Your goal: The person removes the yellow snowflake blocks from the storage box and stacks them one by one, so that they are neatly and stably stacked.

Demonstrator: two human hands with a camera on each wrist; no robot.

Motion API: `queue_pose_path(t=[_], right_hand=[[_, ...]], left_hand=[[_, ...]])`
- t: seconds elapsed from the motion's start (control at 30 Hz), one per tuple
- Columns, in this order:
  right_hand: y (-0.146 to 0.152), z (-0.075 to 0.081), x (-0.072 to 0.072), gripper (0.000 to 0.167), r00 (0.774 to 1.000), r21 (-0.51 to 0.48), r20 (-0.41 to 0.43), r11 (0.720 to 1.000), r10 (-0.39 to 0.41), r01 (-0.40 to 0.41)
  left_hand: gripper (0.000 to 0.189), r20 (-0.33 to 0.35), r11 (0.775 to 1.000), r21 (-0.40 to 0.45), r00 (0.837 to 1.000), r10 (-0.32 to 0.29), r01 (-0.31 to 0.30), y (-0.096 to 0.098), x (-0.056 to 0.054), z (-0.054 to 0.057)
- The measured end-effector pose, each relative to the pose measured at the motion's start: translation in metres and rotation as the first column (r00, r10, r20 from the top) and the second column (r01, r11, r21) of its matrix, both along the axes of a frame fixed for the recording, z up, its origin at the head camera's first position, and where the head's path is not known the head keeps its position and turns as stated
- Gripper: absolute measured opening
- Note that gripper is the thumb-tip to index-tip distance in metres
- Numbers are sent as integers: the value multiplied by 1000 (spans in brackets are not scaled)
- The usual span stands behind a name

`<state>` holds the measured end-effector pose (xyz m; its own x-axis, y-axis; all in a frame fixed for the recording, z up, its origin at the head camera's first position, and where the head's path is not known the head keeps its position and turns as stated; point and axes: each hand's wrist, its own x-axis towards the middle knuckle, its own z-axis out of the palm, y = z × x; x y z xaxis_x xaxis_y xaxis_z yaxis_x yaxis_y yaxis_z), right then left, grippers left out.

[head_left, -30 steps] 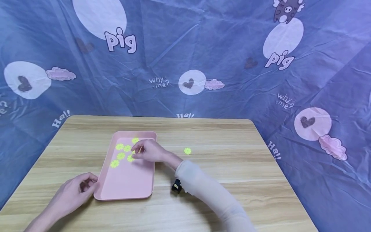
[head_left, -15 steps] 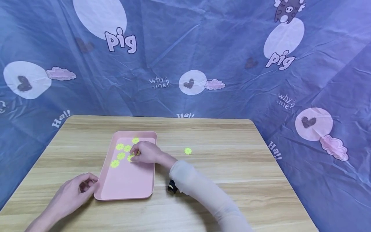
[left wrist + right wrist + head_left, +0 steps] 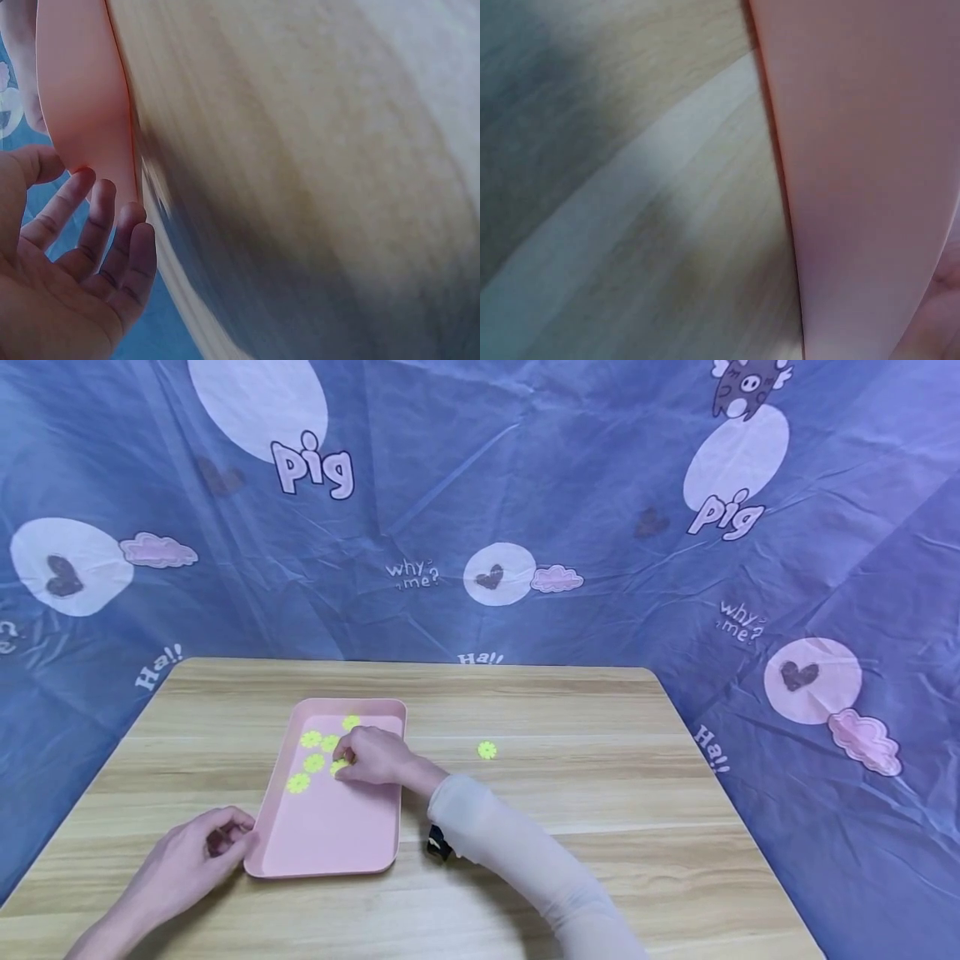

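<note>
The pink tray (image 3: 330, 835) lies on the wooden table, with several small yellow flower-shaped pieces (image 3: 313, 763) spread over its far half. At its near left corner my left hand (image 3: 176, 868) holds the wall. In the left wrist view, the thumb is at the rim and the fingertips (image 3: 84, 176) lie against the outer side. My right hand (image 3: 378, 756) is low over the tray, fingers curled down and pinching at a yellow flower-shaped piece (image 3: 337, 768), which the fingers partly cover. The right wrist view shows the tray's outer wall (image 3: 862, 150) and only a sliver of hand.
One more yellow flower-shaped piece (image 3: 487, 750) lies on the table (image 3: 570, 793), right of the tray. A small black object (image 3: 438, 843) shows under the right sleeve (image 3: 517, 852). A blue printed cloth (image 3: 420, 510) hangs behind the table and along its sides.
My right hand has shifted slightly left and its fingers have curled in closer over the piece in the tray. The left hand and tray stay put.
</note>
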<state>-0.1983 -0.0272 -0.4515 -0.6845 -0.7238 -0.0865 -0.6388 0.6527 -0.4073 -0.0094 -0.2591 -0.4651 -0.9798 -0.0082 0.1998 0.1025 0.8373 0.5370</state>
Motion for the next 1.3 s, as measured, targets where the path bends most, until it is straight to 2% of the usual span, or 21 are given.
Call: queue_pose_path(t=[0.37,0.73,1.1,1.3], right_hand=[[1,1,0,26,1000,20,-22,1000,13,-12],[2,1,0,24,1000,-4,13,1000,12,-12],[7,3,4,8,999,-57,29,998,25,-23],[13,8,5,5,999,-94,49,995,24,-20]], left_hand=[[16,19,1000,-13,1000,7,-7,1,0,0],[17,9,1000,-12,1000,5,-4,2,0,-1],[19,-9,1000,-13,1000,-8,7,1,1,-3],[19,0,1000,-12,1000,-7,7,1,1,-3]])
